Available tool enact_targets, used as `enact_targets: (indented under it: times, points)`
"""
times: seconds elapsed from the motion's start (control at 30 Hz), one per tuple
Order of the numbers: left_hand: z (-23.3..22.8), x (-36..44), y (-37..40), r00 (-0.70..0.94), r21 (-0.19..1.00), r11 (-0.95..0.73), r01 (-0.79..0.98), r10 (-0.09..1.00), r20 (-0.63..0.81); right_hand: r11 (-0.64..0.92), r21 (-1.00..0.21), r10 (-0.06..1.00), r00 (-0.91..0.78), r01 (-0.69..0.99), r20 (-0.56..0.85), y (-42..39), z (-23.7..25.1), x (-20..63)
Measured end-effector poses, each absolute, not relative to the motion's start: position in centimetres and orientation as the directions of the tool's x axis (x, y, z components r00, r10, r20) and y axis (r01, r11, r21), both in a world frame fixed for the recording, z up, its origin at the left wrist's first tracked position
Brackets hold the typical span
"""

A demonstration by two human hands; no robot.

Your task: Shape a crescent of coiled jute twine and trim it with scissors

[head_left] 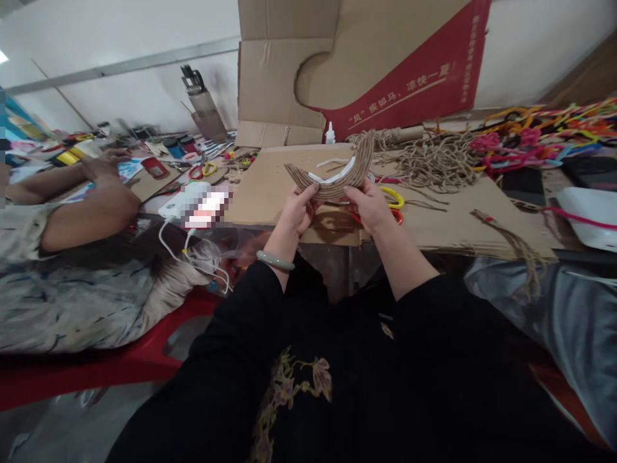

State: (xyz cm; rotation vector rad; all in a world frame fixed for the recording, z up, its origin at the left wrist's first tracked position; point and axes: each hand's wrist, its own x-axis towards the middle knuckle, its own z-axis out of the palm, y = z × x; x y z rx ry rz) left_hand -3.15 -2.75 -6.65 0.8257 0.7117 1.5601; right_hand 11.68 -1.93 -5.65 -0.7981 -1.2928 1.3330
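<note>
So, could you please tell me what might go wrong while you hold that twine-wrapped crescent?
The left hand and right hand pinch only the lower edge of the twine-wrapped crescent, so it could tip or slip. Part of its white core looks uncovered; the wrap there might loosen. The loose twine pile lies close by and could snag.

Twine-wrapped crescent [337, 173] between both hands [296, 212]

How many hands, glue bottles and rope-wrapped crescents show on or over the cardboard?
Hands: 2, left hand and right hand
Rope-wrapped crescent: 1, held by both
Glue bottle: 1
Total: 4
</note>
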Motion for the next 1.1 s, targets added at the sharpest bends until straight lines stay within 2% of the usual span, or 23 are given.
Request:
enact_targets:
  times: [0.07,0.17,0.33,0.43,0.57,0.7,0.83,0.93,1.1]
  points:
    - [-6.5,-3.0,-3.0,-0.044,0.81,-0.13,-0.572,0.991,0.127,0.141,-0.951,0.979,-0.103,-0.275,0.175,-1.6,-5.7,11.8]
    - [-6.2,-3.6,-2.9,-0.079,0.771,-0.107,-0.628,0.994,0.074,0.174,-0.94,0.983,-0.006,-0.292,0.183,-1.2,-6.0,12.0]
    - [-6.0,-4.9,-2.6,-0.126,0.679,-0.079,-0.73,0.992,-0.02,0.298,-0.917,0.946,-0.05,-0.265,0.322,-1.0,-6.4,12.1]
    - [-6.2,-4.4,-2.6,-0.083,0.774,-0.045,-0.632,0.997,-0.009,0.304,-0.921,0.929,-0.136,-0.244,0.343,-1.4,-6.3,12.1]
    - [-6.0,-3.1,-3.2,0.077,0.898,-0.021,-0.439,0.995,0.06,0.322,-0.933,0.907,-0.23,-0.16,0.353,-1.6,-6.2,12.0]
    - [-5.3,-2.8,-3.7,0.151,0.919,0.041,-0.391,0.988,0.021,0.37,-0.922,0.89,-0.239,-0.116,0.387,-1.4,-6.4,11.9]
    - [-5.0,-2.7,-3.8,0.137,0.936,0.082,-0.342,0.99,-0.036,0.392,-0.913,0.88,-0.241,-0.116,0.409,-1.4,-6.5,11.9]
    - [-5.1,-2.6,-3.8,0.145,0.938,0.072,-0.338,0.989,-0.024,0.389,-0.916,0.878,-0.264,-0.097,0.4,-1.5,-6.5,11.9]
    - [-5.2,-2.3,-3.9,0.144,0.954,0.035,-0.297,0.99,0.008,0.468,-0.881,0.858,-0.273,0.067,0.435,-1.1,-6.8,12.0]
